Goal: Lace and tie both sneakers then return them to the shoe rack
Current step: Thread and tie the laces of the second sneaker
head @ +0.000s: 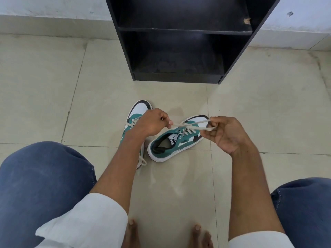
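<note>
Two green, white and black sneakers sit on the tiled floor in front of me. The right sneaker [172, 144] points up and to the right, and its cream lace [195, 127] is stretched taut between my hands. My left hand [152, 123] pinches one lace end above the shoe's tongue. My right hand [225, 135] holds the other end looped around its fingers, past the toe. The left sneaker [138, 111] lies mostly hidden under my left forearm, with a loose lace trailing by its heel.
A black shoe rack [180, 29] with bare shelves stands on the floor just beyond the sneakers, against a white wall. My knees in blue trousers frame the bottom corners, and my bare toes show at the bottom edge.
</note>
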